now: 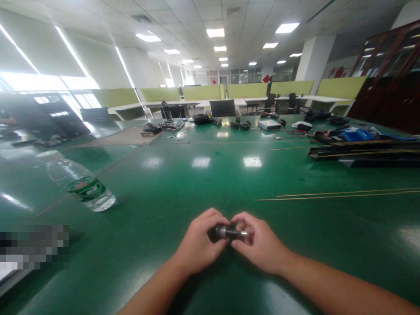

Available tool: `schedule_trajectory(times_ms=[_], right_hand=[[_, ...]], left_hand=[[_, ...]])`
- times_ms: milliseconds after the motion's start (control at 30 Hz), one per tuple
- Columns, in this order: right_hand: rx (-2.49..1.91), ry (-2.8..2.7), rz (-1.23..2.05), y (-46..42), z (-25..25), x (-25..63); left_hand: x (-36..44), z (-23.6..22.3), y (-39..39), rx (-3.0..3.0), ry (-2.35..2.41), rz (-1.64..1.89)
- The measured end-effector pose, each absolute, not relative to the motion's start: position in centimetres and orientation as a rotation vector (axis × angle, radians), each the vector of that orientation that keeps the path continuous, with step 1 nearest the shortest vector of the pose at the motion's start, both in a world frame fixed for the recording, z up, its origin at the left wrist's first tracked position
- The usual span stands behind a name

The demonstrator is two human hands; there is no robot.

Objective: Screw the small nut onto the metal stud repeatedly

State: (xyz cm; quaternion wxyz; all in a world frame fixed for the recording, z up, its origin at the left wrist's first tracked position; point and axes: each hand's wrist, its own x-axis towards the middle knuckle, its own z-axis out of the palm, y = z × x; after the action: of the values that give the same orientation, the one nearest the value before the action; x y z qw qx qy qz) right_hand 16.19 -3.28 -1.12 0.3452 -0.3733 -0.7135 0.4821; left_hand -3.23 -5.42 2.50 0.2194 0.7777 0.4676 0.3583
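Note:
Low over the green tabletop point(183, 175), a small dark cylindrical part with a ribbed neck and a shiny metal tip point(226, 232) lies sideways between my hands. My left hand point(201, 240) is closed around its thicker dark end, thumb below and fingers above. The narrower end with the tip is in the curled fingers of my right hand point(262, 243), whose thumb and index finger bend toward the neck. My palms and fingers hide part of the piece, and its exact kind does not show.
A clear water bottle point(88, 190) with a green label stands at left. Thin brass-coloured rods point(328, 195) lie at right, in front of stacked black bars point(367, 153). Electronics and a white box point(269, 125) line the far side. A blurred-out object point(33, 249) sits at lower left.

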Motion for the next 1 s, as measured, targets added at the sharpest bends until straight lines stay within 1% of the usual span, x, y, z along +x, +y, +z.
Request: schedule_trajectory(times_ms=[300,500,733,1000], right_hand=[[-0.973,-1.884,1.165,-3.23,-1.00,16.21],[-0.975,-1.891,1.131,-3.29,-0.75,16.06],[-0.952,-1.821,1.254,-3.30,-0.47,15.92],[-0.996,-1.824,1.228,-3.14,-0.31,15.90]], left_hand=[[-3.32,2.28,-5.35,2.126,1.357,0.998],[-3.23,2.34,-5.43,2.142,1.283,0.993],[-3.39,2.14,-5.29,2.150,1.200,1.001],[-3.37,1.92,-5.33,2.145,1.226,0.993]])
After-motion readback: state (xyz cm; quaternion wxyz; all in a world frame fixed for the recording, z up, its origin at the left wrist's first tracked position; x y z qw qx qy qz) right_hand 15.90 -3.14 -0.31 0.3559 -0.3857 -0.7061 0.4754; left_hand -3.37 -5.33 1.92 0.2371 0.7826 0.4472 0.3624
